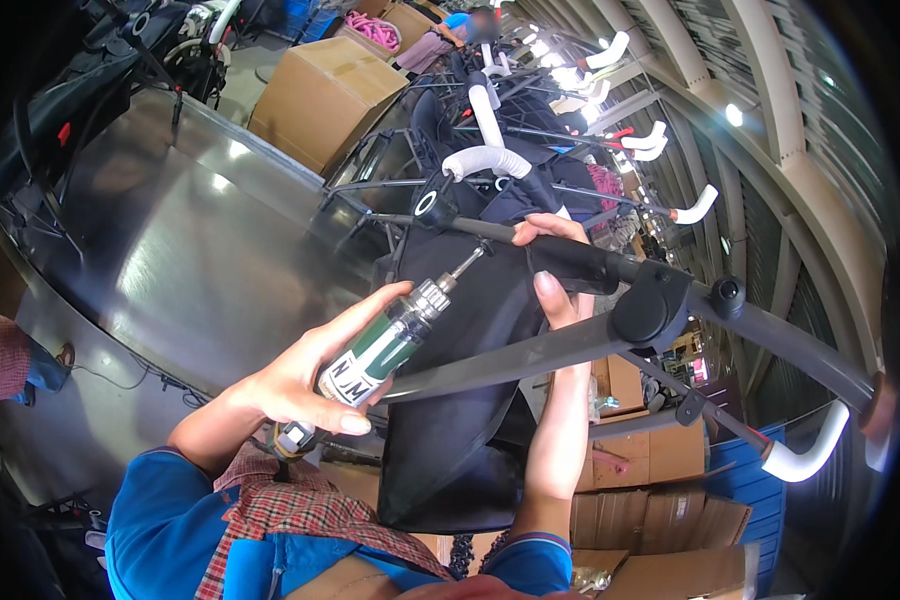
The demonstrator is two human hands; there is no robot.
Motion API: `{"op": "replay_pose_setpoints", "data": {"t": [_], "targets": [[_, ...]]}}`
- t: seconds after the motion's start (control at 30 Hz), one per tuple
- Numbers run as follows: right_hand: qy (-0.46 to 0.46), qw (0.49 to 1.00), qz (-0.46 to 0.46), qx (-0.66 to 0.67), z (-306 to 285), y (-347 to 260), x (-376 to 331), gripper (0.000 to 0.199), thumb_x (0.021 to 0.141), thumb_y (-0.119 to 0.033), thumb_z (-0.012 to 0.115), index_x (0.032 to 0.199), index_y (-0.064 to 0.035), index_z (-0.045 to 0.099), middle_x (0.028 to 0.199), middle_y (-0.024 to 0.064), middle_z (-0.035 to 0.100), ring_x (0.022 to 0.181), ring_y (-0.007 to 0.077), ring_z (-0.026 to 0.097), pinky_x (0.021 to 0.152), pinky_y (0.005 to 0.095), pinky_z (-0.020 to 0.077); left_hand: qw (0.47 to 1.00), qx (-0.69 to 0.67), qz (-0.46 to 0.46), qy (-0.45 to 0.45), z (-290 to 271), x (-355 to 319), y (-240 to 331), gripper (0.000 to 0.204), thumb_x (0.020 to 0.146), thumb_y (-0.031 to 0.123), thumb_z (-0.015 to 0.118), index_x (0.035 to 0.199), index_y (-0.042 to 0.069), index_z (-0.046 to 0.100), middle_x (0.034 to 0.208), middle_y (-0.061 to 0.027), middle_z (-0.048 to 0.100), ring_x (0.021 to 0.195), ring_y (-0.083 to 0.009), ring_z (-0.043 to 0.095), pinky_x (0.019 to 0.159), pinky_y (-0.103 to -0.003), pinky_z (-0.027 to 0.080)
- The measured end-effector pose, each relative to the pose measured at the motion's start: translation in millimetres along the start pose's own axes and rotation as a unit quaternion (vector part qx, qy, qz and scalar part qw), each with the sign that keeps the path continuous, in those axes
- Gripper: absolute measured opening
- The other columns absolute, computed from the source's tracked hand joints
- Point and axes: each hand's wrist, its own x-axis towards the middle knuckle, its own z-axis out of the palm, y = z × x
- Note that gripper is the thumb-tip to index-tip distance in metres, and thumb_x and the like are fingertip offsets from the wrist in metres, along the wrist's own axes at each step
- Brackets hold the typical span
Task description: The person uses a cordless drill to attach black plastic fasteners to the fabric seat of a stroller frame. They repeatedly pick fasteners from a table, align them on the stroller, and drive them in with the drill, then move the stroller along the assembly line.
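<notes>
My left hand (pixel 315 375) is wrapped round an electric screwdriver (pixel 395 335) with a silver collar and a green and white label. Its bit points up and to the right, the tip at a small dark screw or fitting near the grey tube (pixel 570 262) of what looks like a stroller frame. My right hand (pixel 560 270) grips that tube, fingers over the top and thumb on the near side. Black fabric (pixel 470 370) hangs from the tube between my arms. A black hinge (pixel 652 305) joins the tubes right of my right hand.
A shiny metal table (pixel 200 260) stretches to the left. Beyond it is a large cardboard box (pixel 325 100). More frames with white curved handles (pixel 697 205) stand at the back and right. Cardboard boxes (pixel 660 525) sit lower right. Another person (pixel 455 35) is far back.
</notes>
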Motion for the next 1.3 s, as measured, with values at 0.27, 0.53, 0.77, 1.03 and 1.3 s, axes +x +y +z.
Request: {"op": "replay_pose_setpoints", "data": {"t": [0.27, 0.53, 0.77, 1.03, 1.3], "targets": [[0.070, 0.995, 0.048, -0.044, 10, -10, -4, 0.043, 0.081, -0.006, 0.068, 0.122, 0.0001, 0.054, 0.112, 0.0124, 0.065, 0.107, 0.0169, 0.060, 0.096, 0.0316, 0.0447, 1.000, -0.002, 0.007, -0.004, -3, -1, -2, 0.112, 0.073, 0.016, 0.082, 0.155, 0.006, 0.006, 0.096, -0.0049, 0.057, 0.076, -0.0110, 0.055, 0.070, -0.026, 0.046], [0.155, 0.985, 0.061, -0.045, 28, -16, 0, 0.027, 0.087, 0.001, 0.063, 0.113, 0.0006, 0.059, 0.110, 0.0140, 0.068, 0.104, 0.0180, 0.062, 0.098, 0.0319, 0.0445, 0.999, 0.009, -0.003, -0.036, -8, 5, -8, 0.110, 0.074, 0.008, 0.079, 0.155, 0.011, 0.004, 0.084, -0.0043, 0.056, 0.067, -0.0089, 0.055, 0.054, -0.023, 0.046], [0.153, 0.982, 0.041, -0.104, 18, -9, -3, 0.026, 0.084, 0.009, 0.063, 0.109, 0.0014, 0.062, 0.106, 0.0127, 0.069, 0.106, 0.0188, 0.063, 0.097, 0.0306, 0.0469, 0.995, 0.088, 0.012, -0.054, -11, 18, -5, 0.109, 0.075, 0.010, 0.078, 0.155, 0.012, 0.004, 0.082, -0.0037, 0.056, 0.065, -0.0085, 0.056, 0.054, -0.024, 0.047], [0.125, 0.980, 0.033, -0.148, 10, -11, -6, 0.029, 0.082, 0.011, 0.064, 0.110, 0.0031, 0.063, 0.112, 0.0134, 0.067, 0.104, 0.0187, 0.064, 0.095, 0.0303, 0.0490, 0.993, 0.095, -0.040, -0.048, -5, 33, 3, 0.105, 0.078, 0.010, 0.078, 0.155, 0.013, 0.007, 0.081, -0.0039, 0.057, 0.061, -0.0088, 0.057, 0.054, -0.024, 0.048], [0.124, 0.984, 0.006, -0.126, 7, -9, -4, 0.030, 0.082, 0.012, 0.062, 0.110, 0.0018, 0.066, 0.107, 0.0120, 0.069, 0.098, 0.0167, 0.066, 0.090, 0.0280, 0.0519, 0.993, 0.076, -0.077, -0.044, 0, 41, 3, 0.109, 0.074, 0.010, 0.078, 0.155, 0.011, 0.005, 0.082, -0.0056, 0.056, 0.062, -0.0096, 0.056, 0.051, -0.025, 0.046]]}}
